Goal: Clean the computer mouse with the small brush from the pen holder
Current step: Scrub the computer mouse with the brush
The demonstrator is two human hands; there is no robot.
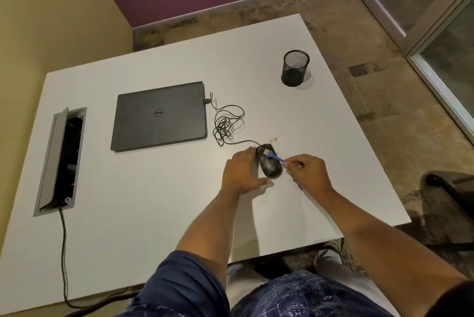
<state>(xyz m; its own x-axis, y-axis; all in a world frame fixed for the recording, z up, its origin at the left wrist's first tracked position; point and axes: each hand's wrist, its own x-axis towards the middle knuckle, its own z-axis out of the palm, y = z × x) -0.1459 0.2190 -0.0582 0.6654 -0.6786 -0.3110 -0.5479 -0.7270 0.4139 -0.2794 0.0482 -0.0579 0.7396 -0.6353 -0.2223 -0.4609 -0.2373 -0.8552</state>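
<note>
A black computer mouse (269,164), its top mottled with pale dusty specks, lies on the white desk (159,201) toward the near right part of the surface. The left hand (241,172) rests beside it on the desk, fingers fairly straight along the mouse's left flank and the thumb stretched out toward its near end, steadying it; this grip is open and flat rather than closed round anything. The right hand (309,172) is curled, and its grip pinches the end of the handle of a small blue brush (274,155) between thumb and fingertips. The brush reaches leftward from that hand across the mouse, with its pale bristles lying on the far half of the mouse's top.

A few brownish crumbs (274,139) sit on the desk just beyond the mouse. The mouse cable (227,123) runs from the far end of the mouse into a loose tangle and on to a plug in the side of a closed dark grey Dell laptop (159,116), which lies left of the tangle. A black mesh pen holder (295,68) stands upright, well apart from the mouse, near the far right of the desk. At the left, a grey cable hatch (60,160) set in the desk stands open, and a dark cord (63,247) leads from it over the near edge.
</note>
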